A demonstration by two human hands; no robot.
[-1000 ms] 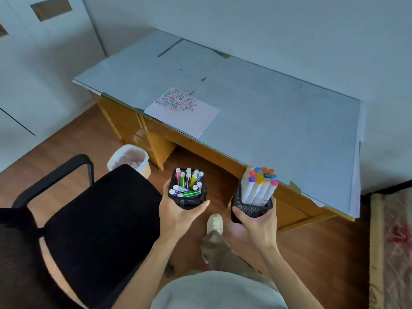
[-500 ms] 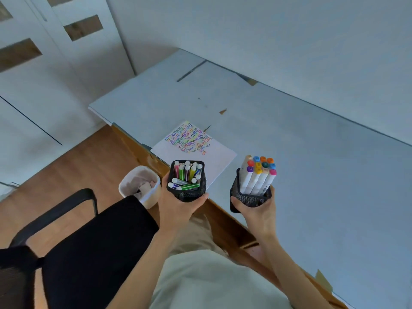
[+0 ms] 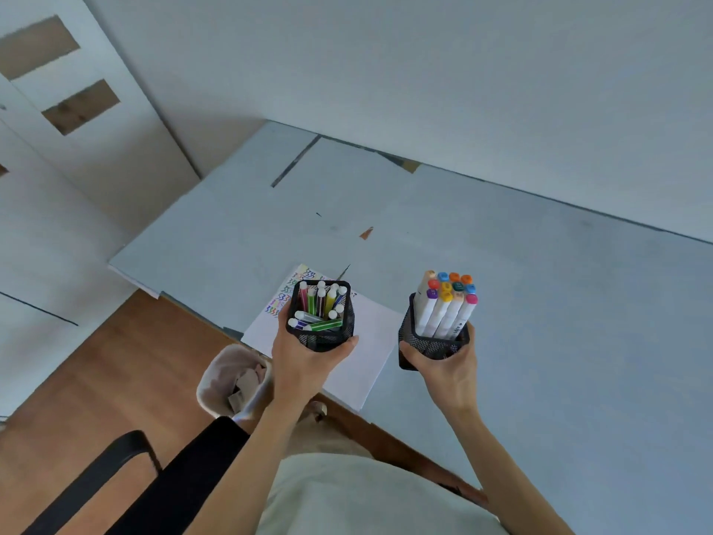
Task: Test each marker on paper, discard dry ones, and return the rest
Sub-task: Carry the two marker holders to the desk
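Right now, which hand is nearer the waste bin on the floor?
Left. The left hand, gripping a mesh cup of thin markers, sits just up and right of the waste bin. The right hand, holding the other cup, is farther right over the desk.

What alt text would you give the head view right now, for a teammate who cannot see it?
A person holds two black mesh pen cups above a grey desk: the left hand grips one of thin white-capped markers, the right hand one of thick white colour-capped markers. White scribble-marked paper lies at the desk's edge, a white wastebasket on the floor beside it.
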